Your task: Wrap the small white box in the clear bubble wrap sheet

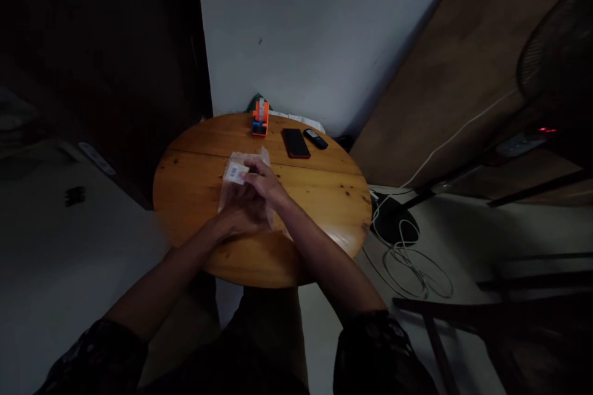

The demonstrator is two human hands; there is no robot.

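A sheet or pouch of clear bubble wrap [223,197] lies on the round wooden table [319,197]. A small white card or packet with dark printed marks [235,173] is at its upper part. My right hand [265,182] is closed at the card's right edge, thumb and fingers pinching it. Low over the bubble wrap, my left hand [243,213] lies rather flat with its fingers stretched towards the card. Its fingertips are dim, and I cannot tell whether they are on or under the plastic.
An orange tape dispenser [260,118] stands at the table's back edge. Right of it lie a dark phone with a red edge [296,143] and a small black remote-like device [315,139]. Loose white cable [412,265] coils on the floor beside a fan stand [393,219].
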